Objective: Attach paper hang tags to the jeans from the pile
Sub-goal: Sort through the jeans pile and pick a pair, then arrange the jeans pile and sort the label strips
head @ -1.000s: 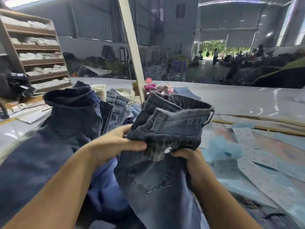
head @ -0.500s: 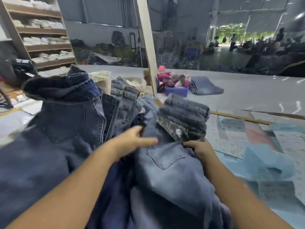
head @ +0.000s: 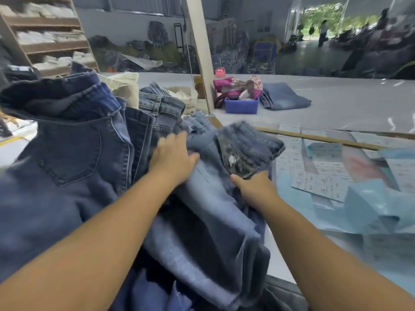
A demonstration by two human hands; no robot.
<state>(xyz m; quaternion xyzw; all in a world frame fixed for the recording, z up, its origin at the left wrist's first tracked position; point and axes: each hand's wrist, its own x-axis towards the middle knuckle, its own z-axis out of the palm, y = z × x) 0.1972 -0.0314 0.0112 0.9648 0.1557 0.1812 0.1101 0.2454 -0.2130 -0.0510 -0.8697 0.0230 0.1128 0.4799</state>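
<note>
Waistband [head: 249, 142] has dropped onto the pile; left hand [head: 173, 158] flat, right hand [head: 253, 187] gripping jeans [head: 213, 221], fingers hidden.

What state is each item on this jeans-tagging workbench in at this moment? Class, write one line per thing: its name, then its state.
Faded grey-blue jeans: lying on the pile, waistband folded over.
Left hand: flat, pressing the faded jeans.
Right hand: gripping the faded jeans below the waistband.
Dark navy jeans: heaped, back pocket showing.
Blue plastic tub: upright, filled.
Folded blue denim: flat on the table.
Printed paper sheets: spread out flat.
</note>
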